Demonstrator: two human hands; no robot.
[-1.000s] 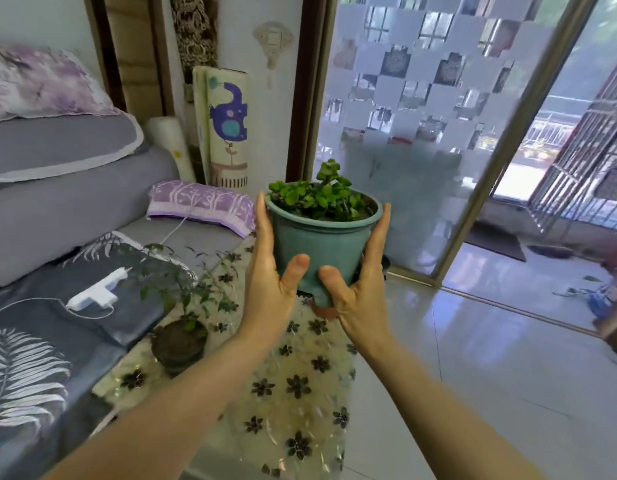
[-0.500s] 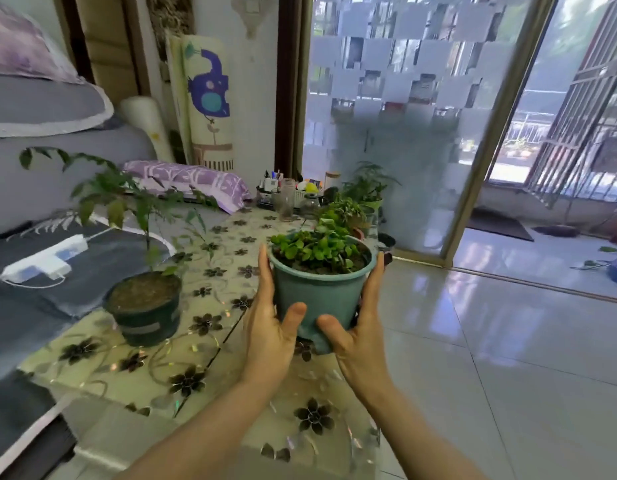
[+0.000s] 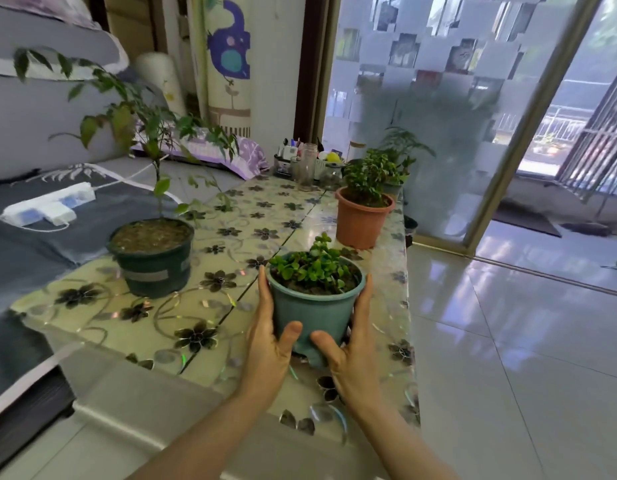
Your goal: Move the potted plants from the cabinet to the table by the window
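Both hands, left [image 3: 265, 344] and right [image 3: 352, 348], cup the teal pot [image 3: 312, 313] from either side, thumbs curled across its front, low over the near end of the bench [image 3: 231, 306]. Best to lower it level, base flat, before letting go. Beyond the teal pot stands an orange pot [image 3: 360, 221]; left of it a dark pot [image 3: 153, 258], then a bed [image 3: 30, 244]
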